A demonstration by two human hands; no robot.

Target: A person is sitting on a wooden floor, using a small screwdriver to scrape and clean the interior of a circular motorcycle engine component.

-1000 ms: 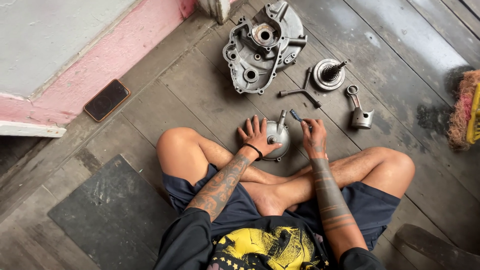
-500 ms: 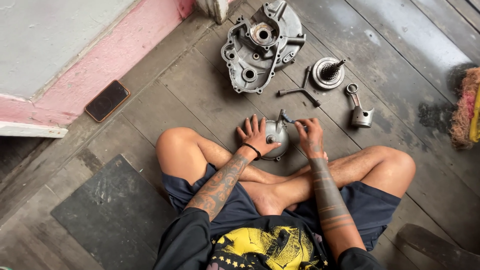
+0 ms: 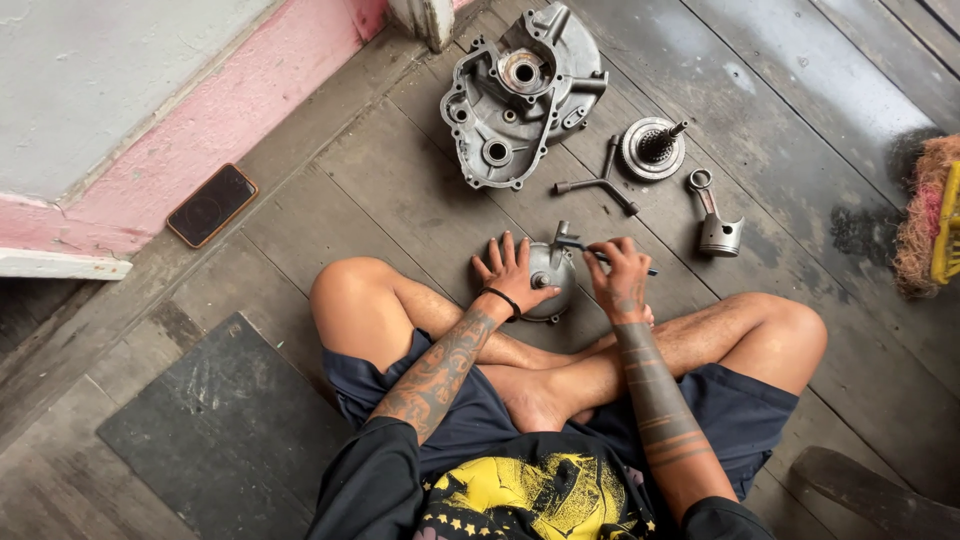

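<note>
I sit cross-legged on a plank floor. A small round grey metal engine cover [image 3: 553, 280] lies on the boards in front of my shins. My left hand [image 3: 510, 275] rests flat on its left side, fingers spread, a black band at the wrist. My right hand [image 3: 622, 278] grips a thin dark tool [image 3: 585, 247], its tip laid over the top of the cover and its other end sticking out to the right of my knuckles.
A large grey engine case half [image 3: 520, 95] lies farther out. To its right are a Y-shaped socket wrench [image 3: 600, 184], a round toothed metal part [image 3: 653, 148] and a piston with rod [image 3: 714, 222]. A phone [image 3: 212, 204] lies left; a broom [image 3: 930, 215] at right.
My right hand has dropped lower and closer to the cover, swinging the tool from upright to lying across the cover's top. The left hand has stayed on the cover.
</note>
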